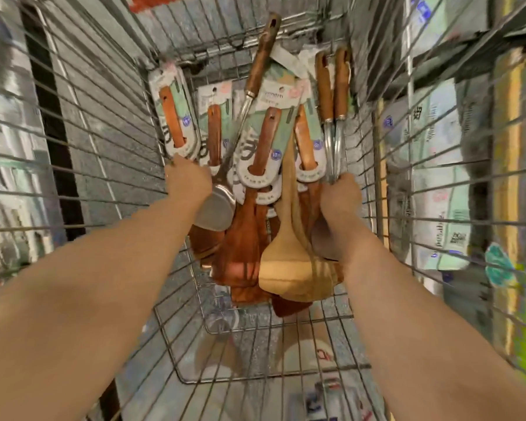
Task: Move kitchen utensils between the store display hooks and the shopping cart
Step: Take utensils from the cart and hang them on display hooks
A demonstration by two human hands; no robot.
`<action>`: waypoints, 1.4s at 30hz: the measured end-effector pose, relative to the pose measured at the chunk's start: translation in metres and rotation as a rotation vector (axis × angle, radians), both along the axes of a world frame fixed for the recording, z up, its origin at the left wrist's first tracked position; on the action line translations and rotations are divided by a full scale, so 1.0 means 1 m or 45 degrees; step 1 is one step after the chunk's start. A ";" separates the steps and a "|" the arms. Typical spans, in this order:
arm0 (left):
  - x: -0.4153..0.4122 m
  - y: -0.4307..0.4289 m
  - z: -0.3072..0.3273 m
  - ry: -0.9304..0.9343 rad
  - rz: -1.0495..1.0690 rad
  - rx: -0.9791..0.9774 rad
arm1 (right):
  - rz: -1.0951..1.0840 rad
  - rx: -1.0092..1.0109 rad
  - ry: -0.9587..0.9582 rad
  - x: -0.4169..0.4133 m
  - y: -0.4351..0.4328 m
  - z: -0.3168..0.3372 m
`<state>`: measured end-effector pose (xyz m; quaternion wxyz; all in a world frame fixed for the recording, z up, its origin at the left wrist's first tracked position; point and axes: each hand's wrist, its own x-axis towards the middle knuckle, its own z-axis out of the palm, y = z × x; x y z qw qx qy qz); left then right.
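The head camera looks down into the shopping cart (97,165). Both arms reach into it.

At the far end of the cart, the left hand (189,180) has its fingers curled on the bottom edge of a carded spatula (172,123), so it looks like it is holding that pack. By the cart's right wall, the right hand (340,196) is closed around the thin metal stems of two wood-handled tools (334,95) that stand up side by side.

In the middle of the cart, between the two hands, is a pile of dark wooden spatulas (246,238), some with cards on them. A light wooden spatula (283,262) lies on top of the pile. A metal turner (255,77) leans up toward the cart's far edge.

No display hooks can be seen from here (the shelves outside the cart are blurry).

I think the job is partway done. Lots of tools are in the cart. The two hands hold only a few of them. The picture cannot tell me if these few are going in or coming out. If they are coming out, most of the pile is left to move.
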<state>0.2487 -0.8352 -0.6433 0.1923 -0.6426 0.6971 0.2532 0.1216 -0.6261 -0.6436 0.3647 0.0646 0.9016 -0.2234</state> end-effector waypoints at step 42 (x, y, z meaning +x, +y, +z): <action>0.021 0.096 0.175 0.645 -0.179 0.239 | -0.229 -0.373 0.154 0.106 -0.010 0.179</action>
